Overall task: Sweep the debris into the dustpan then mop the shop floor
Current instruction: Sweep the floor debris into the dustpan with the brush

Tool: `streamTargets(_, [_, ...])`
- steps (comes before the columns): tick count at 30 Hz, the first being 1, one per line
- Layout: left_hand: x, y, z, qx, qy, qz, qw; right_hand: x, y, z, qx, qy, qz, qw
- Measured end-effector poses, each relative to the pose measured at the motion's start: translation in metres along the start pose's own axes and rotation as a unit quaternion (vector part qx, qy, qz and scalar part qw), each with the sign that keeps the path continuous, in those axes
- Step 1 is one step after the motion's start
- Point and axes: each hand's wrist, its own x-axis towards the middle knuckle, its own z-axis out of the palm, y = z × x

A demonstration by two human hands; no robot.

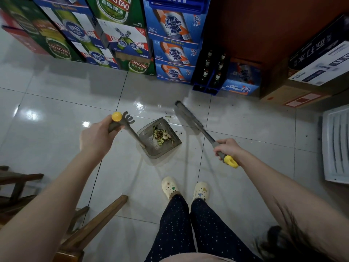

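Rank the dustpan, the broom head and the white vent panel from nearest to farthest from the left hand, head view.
1. The dustpan, just right of the left hand, which grips its handle.
2. The broom head, farther right, past the dustpan.
3. The white vent panel, at the far right edge.

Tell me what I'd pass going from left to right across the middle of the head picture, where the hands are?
Left hand → dustpan → broom → right hand → white grille.
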Motion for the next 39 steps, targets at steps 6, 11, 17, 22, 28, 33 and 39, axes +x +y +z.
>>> streamTargets(6, [0.01, 0.004, -0.002, 0.0, -0.006, 0.003, 1.0, 0.024, -0.002, 0.002, 0.032, 0.024, 0.007, 0.999])
streamTargets(11, [0.01, 0.007, 0.0, 0.006, 0.006, 0.006, 1.0, 0.045, -0.003, 0.027, 0.003, 0.028, 0.009, 1.0])
streamTargets(17, [0.012, 0.009, 0.0, 0.009, 0.007, 0.006, 1.0, 0.023, -0.012, 0.069, 0.009, -0.052, 0.014, 0.998])
streamTargets(22, [0.015, 0.012, -0.004, 0.0, 0.005, 0.011, 1.0, -0.02, -0.026, 0.079, 0.003, -0.148, 0.009, 0.989])
streamTargets(28, [0.009, 0.015, -0.006, 0.009, 0.004, 0.017, 1.0, -0.037, -0.032, 0.055, -0.055, -0.129, -0.031, 0.99])
streamTargets(33, [0.004, 0.008, -0.003, 0.01, 0.003, 0.008, 1.0, -0.032, -0.036, 0.031, -0.063, -0.097, -0.052, 0.992])
streamTargets(39, [-0.007, -0.015, 0.004, -0.014, 0.006, -0.069, 0.998, 0.007, -0.057, 0.025, -0.1, -0.06, -0.061, 0.991])
